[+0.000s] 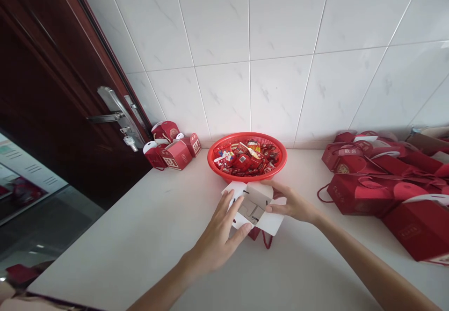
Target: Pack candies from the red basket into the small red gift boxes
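A red gift box [249, 208] with a white inside stands on the white table, its top flaps folded outward. I look down into it and see bare inner walls and a bottom with dark slots. My left hand [220, 231] steadies its left and near sides, fingers stretched over the left flap and thumb at the near edge. On the right, my right hand [291, 203] pinches the right flap between thumb and fingers. A red cord [267, 241] hangs at the near side. Directly behind the box is a red plastic basket [213, 166] filled with red-wrapped sweets [245, 157].
Several closed red gift boxes [177, 154] stand at the back left by the dark door [52, 68]. Many more red boxes [365, 191] crowd the right side of the table [147, 236]. A tiled wall [224, 30] bounds the back.
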Available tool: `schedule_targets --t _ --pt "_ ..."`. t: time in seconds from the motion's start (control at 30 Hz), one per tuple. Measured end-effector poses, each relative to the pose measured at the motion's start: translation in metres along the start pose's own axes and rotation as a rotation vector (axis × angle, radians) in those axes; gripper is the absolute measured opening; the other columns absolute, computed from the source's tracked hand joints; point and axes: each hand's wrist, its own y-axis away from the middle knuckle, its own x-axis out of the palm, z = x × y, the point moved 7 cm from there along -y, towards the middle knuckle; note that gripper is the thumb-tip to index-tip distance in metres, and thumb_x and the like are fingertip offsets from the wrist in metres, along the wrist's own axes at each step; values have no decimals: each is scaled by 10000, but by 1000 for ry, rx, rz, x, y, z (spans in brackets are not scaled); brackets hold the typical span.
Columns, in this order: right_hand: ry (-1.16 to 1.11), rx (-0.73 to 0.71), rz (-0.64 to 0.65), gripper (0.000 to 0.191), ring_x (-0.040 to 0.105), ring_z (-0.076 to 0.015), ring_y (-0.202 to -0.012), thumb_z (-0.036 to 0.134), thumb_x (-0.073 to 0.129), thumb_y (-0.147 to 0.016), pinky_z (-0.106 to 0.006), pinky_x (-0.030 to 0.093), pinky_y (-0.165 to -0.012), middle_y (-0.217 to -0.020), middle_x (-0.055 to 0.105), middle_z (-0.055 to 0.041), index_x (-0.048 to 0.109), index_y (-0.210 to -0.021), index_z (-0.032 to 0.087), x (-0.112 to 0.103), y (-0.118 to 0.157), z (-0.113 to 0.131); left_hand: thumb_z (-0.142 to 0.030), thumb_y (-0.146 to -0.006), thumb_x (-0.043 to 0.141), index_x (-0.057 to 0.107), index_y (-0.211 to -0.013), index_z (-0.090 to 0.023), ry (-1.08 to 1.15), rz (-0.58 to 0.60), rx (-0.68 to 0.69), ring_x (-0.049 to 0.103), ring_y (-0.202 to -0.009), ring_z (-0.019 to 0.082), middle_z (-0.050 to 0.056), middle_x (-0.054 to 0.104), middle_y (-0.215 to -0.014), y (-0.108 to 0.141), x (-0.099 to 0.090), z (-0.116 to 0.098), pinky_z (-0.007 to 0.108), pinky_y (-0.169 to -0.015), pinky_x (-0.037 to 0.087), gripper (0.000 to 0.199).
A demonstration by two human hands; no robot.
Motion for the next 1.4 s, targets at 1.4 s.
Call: schedule_targets --t 1.4 --pt "-358 -21 -807 283 569 -154 -495 463 693 -646 -302 484 -523 -651 708 -44 697 -692 184 -81 -113 -4 -359 -616 903 623 -1379 -262 -407 295 260 508 -1303 426 117 635 -1324 -244 2 26 517 -1099 402 819"
